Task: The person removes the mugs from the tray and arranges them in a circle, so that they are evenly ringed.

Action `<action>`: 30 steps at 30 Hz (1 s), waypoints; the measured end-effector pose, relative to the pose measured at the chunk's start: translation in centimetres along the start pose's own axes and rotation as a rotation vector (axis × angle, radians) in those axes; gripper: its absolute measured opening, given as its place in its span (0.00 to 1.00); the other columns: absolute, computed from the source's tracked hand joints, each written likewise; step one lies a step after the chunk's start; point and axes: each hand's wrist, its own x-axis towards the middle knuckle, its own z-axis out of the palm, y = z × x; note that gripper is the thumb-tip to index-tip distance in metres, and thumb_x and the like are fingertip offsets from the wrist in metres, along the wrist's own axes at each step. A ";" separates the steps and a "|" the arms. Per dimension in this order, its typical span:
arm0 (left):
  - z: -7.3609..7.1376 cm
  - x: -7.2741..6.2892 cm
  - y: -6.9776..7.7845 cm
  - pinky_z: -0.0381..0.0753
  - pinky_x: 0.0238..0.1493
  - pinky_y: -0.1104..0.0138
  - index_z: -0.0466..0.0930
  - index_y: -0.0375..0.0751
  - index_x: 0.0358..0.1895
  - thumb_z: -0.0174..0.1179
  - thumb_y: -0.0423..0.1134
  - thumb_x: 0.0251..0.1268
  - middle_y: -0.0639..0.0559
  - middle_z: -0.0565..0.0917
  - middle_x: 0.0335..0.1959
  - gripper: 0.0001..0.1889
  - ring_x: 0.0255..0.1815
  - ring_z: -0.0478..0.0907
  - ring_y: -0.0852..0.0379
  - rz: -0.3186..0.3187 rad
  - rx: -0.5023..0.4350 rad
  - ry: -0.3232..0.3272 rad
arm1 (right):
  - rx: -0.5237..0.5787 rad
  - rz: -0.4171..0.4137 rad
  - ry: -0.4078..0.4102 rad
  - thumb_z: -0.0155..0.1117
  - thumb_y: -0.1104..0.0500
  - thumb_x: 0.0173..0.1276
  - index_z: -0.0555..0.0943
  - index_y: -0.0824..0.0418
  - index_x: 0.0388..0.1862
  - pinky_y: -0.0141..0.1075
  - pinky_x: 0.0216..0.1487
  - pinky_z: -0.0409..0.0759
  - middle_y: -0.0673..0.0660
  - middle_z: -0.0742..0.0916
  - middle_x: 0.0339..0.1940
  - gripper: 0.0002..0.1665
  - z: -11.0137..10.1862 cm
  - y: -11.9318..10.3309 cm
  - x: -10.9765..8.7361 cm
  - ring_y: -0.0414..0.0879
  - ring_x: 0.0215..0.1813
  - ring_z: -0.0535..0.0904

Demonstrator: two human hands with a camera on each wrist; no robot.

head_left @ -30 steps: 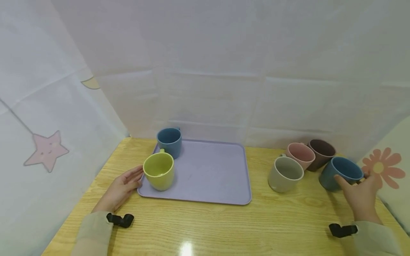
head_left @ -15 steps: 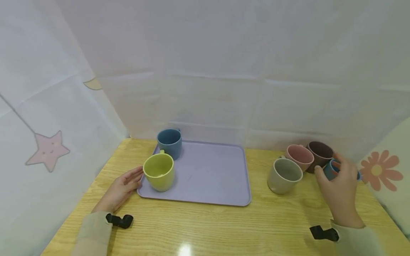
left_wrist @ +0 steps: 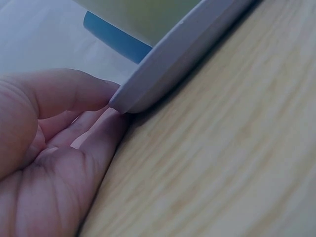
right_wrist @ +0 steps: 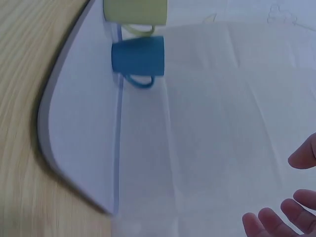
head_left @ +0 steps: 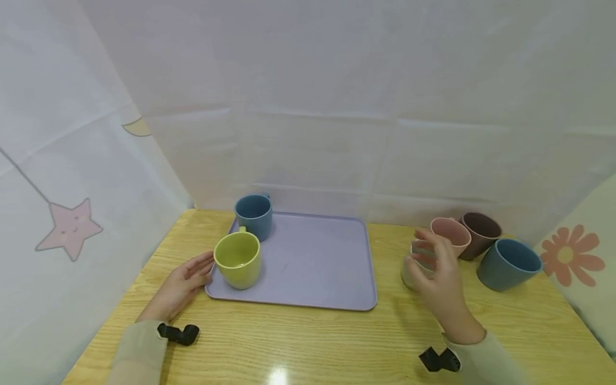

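- Head view: a pale grey mug [head_left: 408,277] is seen on the wooden table [head_left: 308,342], to the right of a lavender tray [head_left: 313,262] and partly hidden by the right hand [head_left: 443,289].
- The right hand is held over the grey mug with thumb and fingers parted; nothing is seen between them in the right wrist view. Whether the mug is touched cannot be told.
- By the left hand [head_left: 178,286], the tray's left edge is pinched lightly near the front corner, with the thumb at the rim.
- The mug is judged to be glazed ceramic: stiff, moderately heavy, smooth enough to slip, and liable to chip if knocked. It would best be grasped by the rim and wall, thumb opposite fingers; its handle is hidden.
- The tray looks light, thin and rigid, best held by its rim.
- Six mugs are counted. Two are on the tray: one yellow-green mug [head_left: 239,270] and one blue mug [head_left: 257,224]. Four are on the table: the grey one, one pink mug [head_left: 451,231], one dark brown mug [head_left: 481,230] and a second blue mug [head_left: 500,271].
- One tray is counted.
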 end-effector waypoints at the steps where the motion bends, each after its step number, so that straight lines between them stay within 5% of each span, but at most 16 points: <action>1: 0.0 0.0 0.0 0.71 0.64 0.77 0.46 0.30 0.81 0.56 0.29 0.76 0.32 0.50 0.81 0.37 0.73 0.63 0.71 0.005 -0.005 -0.002 | 0.020 0.002 -0.011 0.63 0.81 0.60 0.74 0.72 0.65 0.22 0.53 0.81 0.65 0.77 0.58 0.33 0.6 -0.2 0.0 0.40 0.57 0.77; 5: 0.1 0.1 -0.1 0.71 0.64 0.77 0.46 0.29 0.80 0.56 0.28 0.75 0.30 0.49 0.80 0.37 0.65 0.67 0.80 0.019 -0.020 -0.010 | 0.090 0.017 -0.053 0.63 0.80 0.61 0.76 0.72 0.63 0.29 0.55 0.83 0.67 0.79 0.58 0.29 3.1 -0.9 -0.2 0.43 0.59 0.79; 12: 0.1 0.1 -0.1 0.72 0.64 0.77 0.46 0.30 0.81 0.57 0.29 0.76 0.31 0.49 0.81 0.38 0.64 0.67 0.81 0.016 -0.020 -0.008 | 0.222 0.132 -0.162 0.65 0.76 0.65 0.75 0.72 0.63 0.43 0.57 0.84 0.65 0.81 0.60 0.27 7.7 -2.2 0.1 0.61 0.60 0.79; 20: 0.0 0.0 0.0 0.72 0.64 0.77 0.46 0.31 0.81 0.57 0.30 0.76 0.31 0.49 0.81 0.38 0.65 0.67 0.81 0.015 -0.022 -0.010 | 0.422 0.293 -0.314 0.68 0.68 0.69 0.75 0.63 0.65 0.51 0.65 0.79 0.60 0.80 0.63 0.26 12.5 -3.3 0.8 0.58 0.64 0.77; 30: 0.0 0.1 0.0 0.72 0.64 0.77 0.47 0.31 0.81 0.57 0.31 0.76 0.31 0.49 0.81 0.38 0.66 0.67 0.79 0.014 -0.018 -0.008 | 0.477 0.371 -0.397 0.75 0.61 0.64 0.75 0.57 0.67 0.47 0.70 0.74 0.54 0.79 0.66 0.33 18.6 -2.7 0.5 0.58 0.67 0.75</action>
